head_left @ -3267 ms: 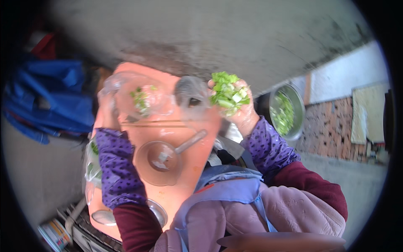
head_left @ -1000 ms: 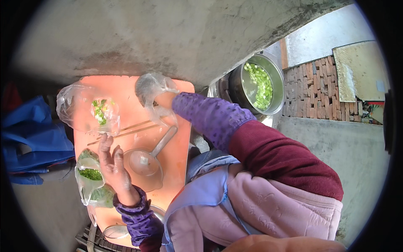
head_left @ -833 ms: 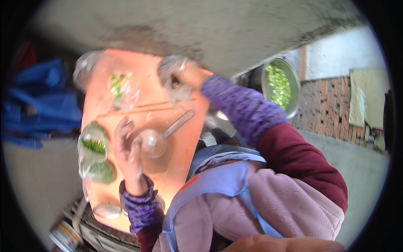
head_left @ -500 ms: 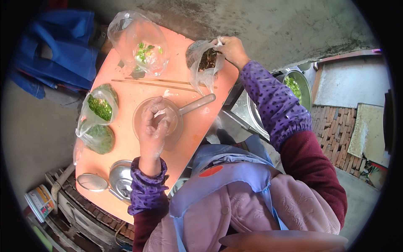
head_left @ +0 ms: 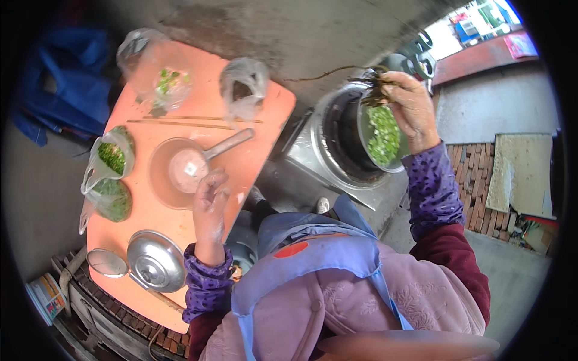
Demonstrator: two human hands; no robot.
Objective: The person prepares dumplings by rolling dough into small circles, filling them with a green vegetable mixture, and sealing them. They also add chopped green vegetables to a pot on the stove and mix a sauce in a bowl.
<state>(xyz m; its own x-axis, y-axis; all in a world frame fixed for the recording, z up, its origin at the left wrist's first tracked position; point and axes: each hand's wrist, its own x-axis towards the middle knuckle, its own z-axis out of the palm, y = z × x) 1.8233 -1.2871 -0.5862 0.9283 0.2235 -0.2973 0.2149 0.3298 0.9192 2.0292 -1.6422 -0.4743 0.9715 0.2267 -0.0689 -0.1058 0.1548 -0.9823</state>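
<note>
My right hand [head_left: 412, 111] is closed on a bunch of dark brown, stringy dried vegetable [head_left: 376, 90], lifted over a metal pan [head_left: 400, 166] of chopped green vegetable [head_left: 383, 135]. The pan rests at the large round opening of a metal stove [head_left: 325, 162]. My left hand [head_left: 210, 210] hovers at the near right of a translucent bowl [head_left: 158, 174], fingers loosely bent and apart, nothing in them. White powder lies inside the bowl, and a handled scoop [head_left: 230, 144] leans over its rim. A plastic bag [head_left: 253, 75] with dark contents sits at the table's far right.
On the orange table [head_left: 192, 240] are chopsticks [head_left: 180, 123], a bag of chopped greens [head_left: 112, 157], another bag with green pieces [head_left: 170, 81], a metal lid [head_left: 156, 260] and a strainer [head_left: 107, 263]. A blue cloth [head_left: 63, 84] hangs far left; a wall stands behind.
My right hand has left the plastic bag and moved right, carrying the dark bunch over the pan. My left hand has drawn back from over the bowl. The view has swung right.
</note>
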